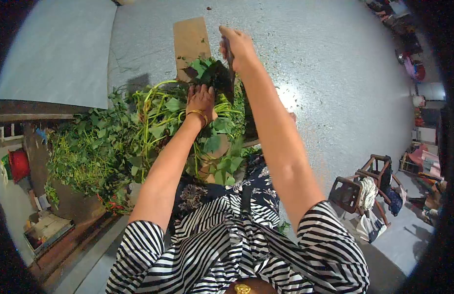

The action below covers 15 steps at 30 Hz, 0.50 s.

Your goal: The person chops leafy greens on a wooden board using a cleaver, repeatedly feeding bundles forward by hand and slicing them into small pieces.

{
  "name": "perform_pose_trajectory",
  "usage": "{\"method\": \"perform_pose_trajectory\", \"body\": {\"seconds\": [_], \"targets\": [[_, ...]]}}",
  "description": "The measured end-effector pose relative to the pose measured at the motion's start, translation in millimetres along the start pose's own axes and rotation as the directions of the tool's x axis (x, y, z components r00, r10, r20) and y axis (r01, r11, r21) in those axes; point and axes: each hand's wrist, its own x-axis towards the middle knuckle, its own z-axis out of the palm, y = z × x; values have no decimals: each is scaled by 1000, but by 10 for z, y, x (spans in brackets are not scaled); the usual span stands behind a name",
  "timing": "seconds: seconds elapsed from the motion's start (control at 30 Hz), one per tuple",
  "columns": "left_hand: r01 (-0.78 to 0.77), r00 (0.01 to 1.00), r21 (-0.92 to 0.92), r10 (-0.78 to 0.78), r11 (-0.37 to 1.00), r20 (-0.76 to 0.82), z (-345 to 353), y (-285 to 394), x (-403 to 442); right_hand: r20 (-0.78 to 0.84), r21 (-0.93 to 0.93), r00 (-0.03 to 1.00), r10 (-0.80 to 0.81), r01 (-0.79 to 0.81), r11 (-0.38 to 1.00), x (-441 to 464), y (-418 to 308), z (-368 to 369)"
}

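My left hand [201, 100], with a bracelet at the wrist, presses down on a bunch of leafy green vines [161, 110], fingers curled over the stems. Beside it, my right hand [239, 46] is wrapped round the handle of a knife [231, 66]. The dark blade points down toward me, just right of the bunch, and its lower end is partly lost among leaves. Beyond my left hand, a flat brown board [191, 41] sticks out from under the vines. Cut bits of green [240, 110] lie near the blade.
A large heap of vines [97, 152] spreads to the left. Scraps are scattered on the grey floor [334, 88]. At right stands a brown chair-like frame [361, 186] with a white bundle on it. A red container [19, 164] is at far left.
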Motion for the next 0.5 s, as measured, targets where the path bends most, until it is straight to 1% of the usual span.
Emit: {"method": "perform_pose_trajectory", "body": {"seconds": [0.03, 0.07, 0.1, 0.13, 0.17, 0.2, 0.27, 0.3, 0.33, 0.37, 0.4, 0.43, 0.47, 0.5], "targets": [[2, 964, -21, -7, 1000, -267, 179, 30, -93, -8, -28, 997, -78, 78, 997, -289, 59, -27], [2, 963, -22, -8, 1000, -268, 127, 63, -103, 1, -91, 991, -131, 131, 987, -559, 222, -131], [31, 986, -31, -35, 999, -161, 23, 115, -88, 15, -152, 982, -187, 188, 970, -787, 532, -272], [62, 996, -35, -65, 997, -67, -87, 122, -27, -6, -176, 914, -406, 398, 900, -893, 1050, -362], [40, 983, -94, -56, 995, -174, -35, 81, -32, 8, -135, 957, -289, 287, 948, -1144, 1156, -395], [44, 983, -96, -60, 994, -174, -29, 70, -42, -1, -105, 980, -201, 200, 974, -1236, 1125, -372], [15, 967, 2, -14, 1000, -255, 5, 46, -50, -62, -384, 990, -130, 97, 918, -1308, 1037, -369], [-20, 959, -97, -8, 995, -284, 33, 33, -24, -66, -643, 901, -428, 289, 709, -1389, 1022, -341], [-27, 956, -104, -5, 994, -293, -2, 35, -10, 38, -837, 728, -684, 397, 376, -1430, 915, -249], [-34, 951, -99, 2, 994, -309, -21, 46, -35, 44, -804, 701, -712, 447, 391, -1512, 811, -166], [-40, 947, -93, 8, 995, -322, -19, 41, -66, 95, -754, 645, -759, 544, 368, -1540, 769, -79], [-76, 942, -68, 50, 995, -332, -23, 14, -70, 201, -673, 583, -787, 666, 322, -1559, 723, 30], [-196, 879, -70, 143, 978, -455, 17, 5, -196, 297, -610, 593, -748, 721, 329, -1504, 738, 109], [-204, 880, -69, 152, 977, -451, 69, -19, -176, 227, -600, 664, -712, 672, 435, -1396, 843, 184]]}}
